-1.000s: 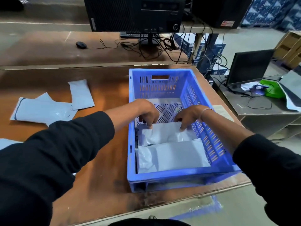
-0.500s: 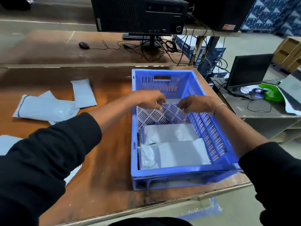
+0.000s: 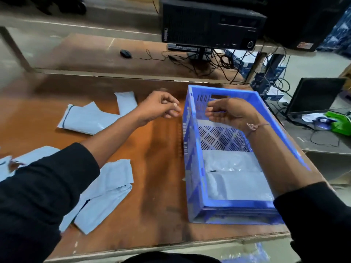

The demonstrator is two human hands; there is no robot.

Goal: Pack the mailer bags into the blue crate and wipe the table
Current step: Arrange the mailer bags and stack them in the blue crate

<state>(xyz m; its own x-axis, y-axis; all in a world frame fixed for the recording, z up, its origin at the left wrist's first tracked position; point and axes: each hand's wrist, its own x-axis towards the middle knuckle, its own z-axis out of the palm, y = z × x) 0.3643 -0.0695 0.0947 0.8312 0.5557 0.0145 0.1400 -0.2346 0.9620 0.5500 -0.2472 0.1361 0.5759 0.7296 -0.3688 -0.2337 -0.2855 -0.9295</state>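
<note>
The blue crate [image 3: 193,149] stands on the right part of the wooden table [image 3: 155,168]. Two grey mailer bags [image 3: 237,183] lie flat in its near half. More mailer bags lie on the table: a pile at far left [image 3: 89,118] and a pile near my left sleeve [image 3: 106,194]. My left hand [image 3: 159,109] hovers above the table just left of the crate, fingers loosely curled, holding nothing. My right hand [image 3: 229,112] hovers over the crate's far half, fingers relaxed and empty.
Behind the table is a second table with a computer tower [image 3: 210,21], a mouse [image 3: 125,53] and tangled cables [image 3: 209,61]. A laptop [image 3: 313,95] and a green object [image 3: 340,124] sit on a low bench to the right.
Both hands rose out of the crate, leaving the second bag lying inside. My left hand has moved left, past the crate's wall, over the table. The view has swung left.
</note>
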